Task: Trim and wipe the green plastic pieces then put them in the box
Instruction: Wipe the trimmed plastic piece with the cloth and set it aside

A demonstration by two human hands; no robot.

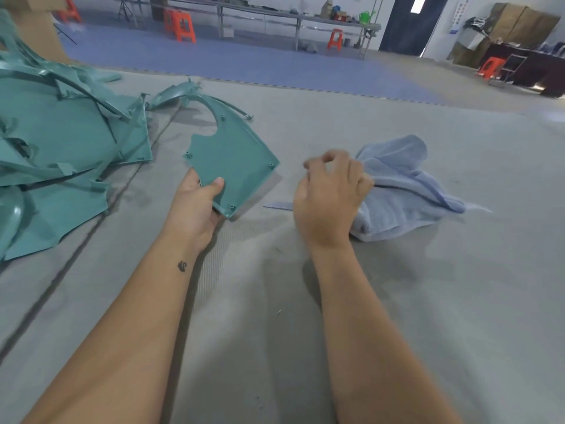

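Centre frame, the left hand [195, 203] grips a green piece [232, 160] by its near corner. The right hand [331, 197], fingers curled, touches the cloth [403, 191]; whether it grips is unclear. Wiping seems next, once the cloth is picked up.

A grey mat [305, 332] carries everything here. Left of the left hand's fingers [218, 182], a heap of green plastic pieces [61, 142] lies spread on it. Just right of the right hand's fingers [360, 179], a pale blue cloth [406, 191] lies crumpled on the mat. Between the two hands, just beside the right one, a thin flat blade [279, 205] lies on the mat.
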